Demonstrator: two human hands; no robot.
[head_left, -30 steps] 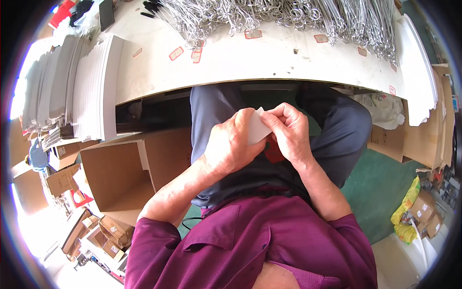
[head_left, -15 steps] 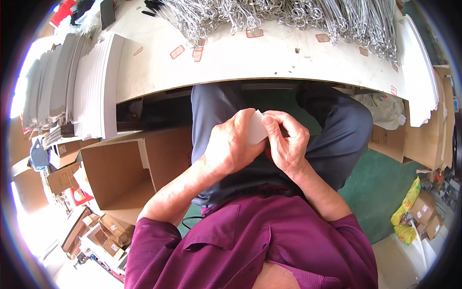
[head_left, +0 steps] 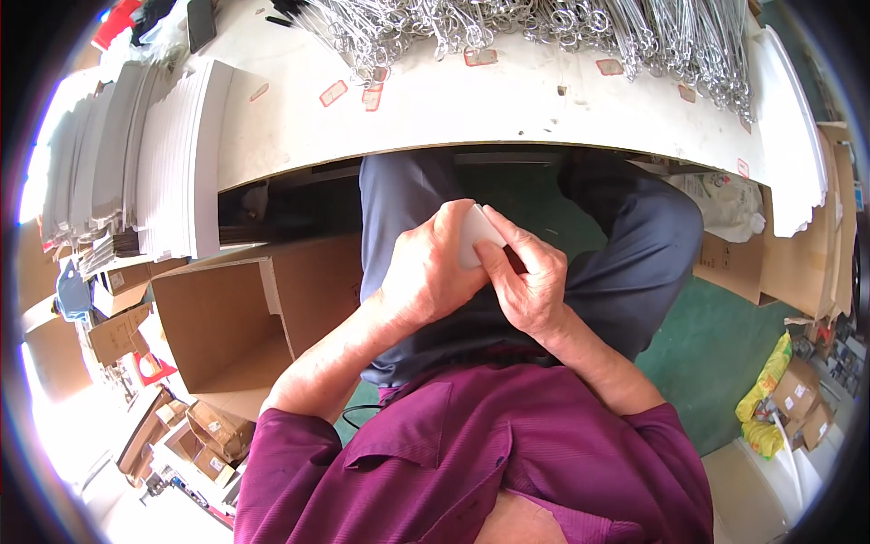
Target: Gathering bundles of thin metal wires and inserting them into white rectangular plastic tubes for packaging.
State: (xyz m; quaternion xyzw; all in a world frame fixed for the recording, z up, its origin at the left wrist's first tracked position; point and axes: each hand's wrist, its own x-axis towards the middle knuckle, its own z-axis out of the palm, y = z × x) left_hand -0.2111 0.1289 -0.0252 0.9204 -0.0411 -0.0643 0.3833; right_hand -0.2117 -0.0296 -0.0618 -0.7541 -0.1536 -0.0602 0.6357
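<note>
Above my lap, a small white piece of folded card (head_left: 475, 238) sits between my two hands. My left hand (head_left: 426, 270) is closed around its left side, with the fingers wrapped out of sight behind it. On the right side, my right hand (head_left: 533, 283) pinches the card, thumb laid on its near face and forefinger along its upper edge. The lower part of the card is hidden by my hands, so its full shape cannot be made out.
Ahead stands a white worktable (head_left: 435, 113) with a heap of looped metal wire pieces (head_left: 562, 27) along its far side. Stacks of flat white card (head_left: 172, 163) stand at its left, more white sheets (head_left: 787, 136) at its right. An open cardboard box (head_left: 217, 326) is left of my legs.
My right hand has shifted slightly left and down, and its thumb now lies across the card's face. The card has tilted a little, with my left hand still around it.
</note>
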